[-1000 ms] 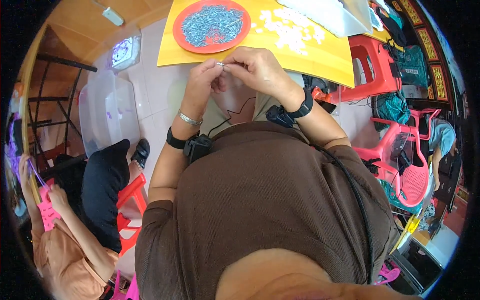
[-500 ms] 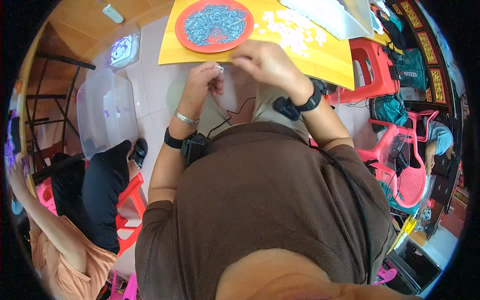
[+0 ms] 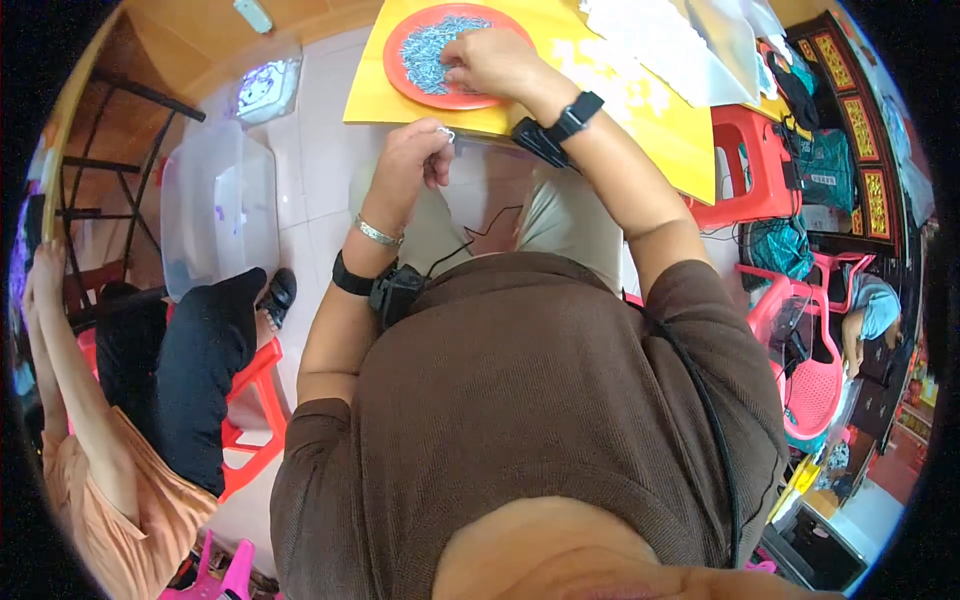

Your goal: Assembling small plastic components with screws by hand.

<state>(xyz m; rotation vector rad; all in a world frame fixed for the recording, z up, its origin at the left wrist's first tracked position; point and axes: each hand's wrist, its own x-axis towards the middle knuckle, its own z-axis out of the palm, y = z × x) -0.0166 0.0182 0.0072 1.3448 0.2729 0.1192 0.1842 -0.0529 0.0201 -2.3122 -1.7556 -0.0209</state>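
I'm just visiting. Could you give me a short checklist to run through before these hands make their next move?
1. Left fingers pinching a small white piece: ok.
2. Right fingers at the silvery pieces: ok.
3. Right fingers gripping one: cannot tell, too small to make out.
4. Red plate sitting on the yellow table: ok.
5. Scattered white pieces easy to tell apart: not ok, washed out by glare.

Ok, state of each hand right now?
Left hand: closed, holding a small white piece.
Right hand: at metal pieces on red plate; grip unclear.
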